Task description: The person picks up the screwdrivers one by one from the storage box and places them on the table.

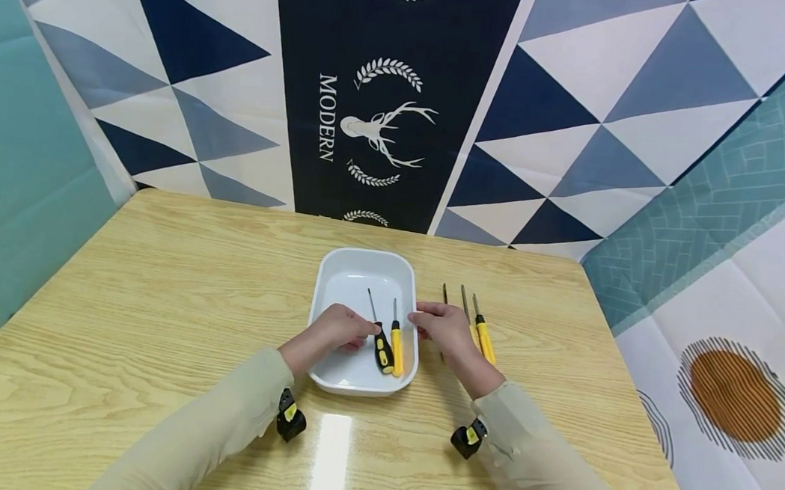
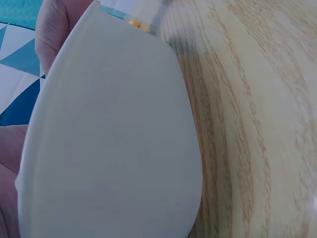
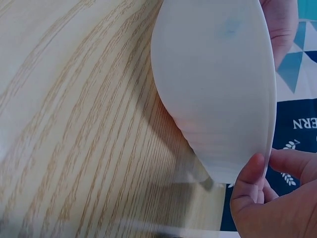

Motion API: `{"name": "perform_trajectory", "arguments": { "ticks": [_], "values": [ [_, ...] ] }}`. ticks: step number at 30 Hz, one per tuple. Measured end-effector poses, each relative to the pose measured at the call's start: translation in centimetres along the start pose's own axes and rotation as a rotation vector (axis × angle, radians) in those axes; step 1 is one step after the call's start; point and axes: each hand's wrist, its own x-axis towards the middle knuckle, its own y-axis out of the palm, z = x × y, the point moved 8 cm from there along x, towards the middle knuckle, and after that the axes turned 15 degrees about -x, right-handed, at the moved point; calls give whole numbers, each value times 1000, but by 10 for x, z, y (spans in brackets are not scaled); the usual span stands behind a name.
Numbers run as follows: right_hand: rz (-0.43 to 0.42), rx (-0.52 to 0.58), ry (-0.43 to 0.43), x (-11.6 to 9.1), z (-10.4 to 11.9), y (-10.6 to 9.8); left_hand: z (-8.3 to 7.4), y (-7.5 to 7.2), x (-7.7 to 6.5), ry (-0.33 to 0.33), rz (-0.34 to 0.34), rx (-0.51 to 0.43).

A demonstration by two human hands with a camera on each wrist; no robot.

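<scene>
A white tray (image 1: 357, 384) holds a black-and-yellow screwdriver (image 1: 383, 354) and a yellow-handled screwdriver (image 1: 396, 346), side by side with shafts pointing away. My left hand (image 1: 339, 328) reaches over the tray's left side. Its thumb and fingertips pinch the black-and-yellow screwdriver at the top of its handle. My right hand (image 1: 446, 329) pinches the tray's right rim, as the right wrist view shows with thumb and finger on the tray wall (image 3: 218, 89). In the left wrist view the tray's outer wall (image 2: 119, 124) covers most of the left hand.
Right of the tray lie a yellow-handled screwdriver (image 1: 485, 340) and two more tools with thin metal shafts, partly behind my right hand and forearm. The wood-grain table (image 1: 195, 278) ends at a patterned cloth backdrop (image 1: 386, 125).
</scene>
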Motion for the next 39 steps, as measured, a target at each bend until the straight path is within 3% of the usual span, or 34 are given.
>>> {"name": "perform_trajectory", "arguments": {
  "ticks": [22,39],
  "values": [
    [17,16,1,0,0,4,2,10,2,-57,-37,-33],
    [14,28,11,2,-1,2,6,17,5,-107,-67,-115]
  ]
}}
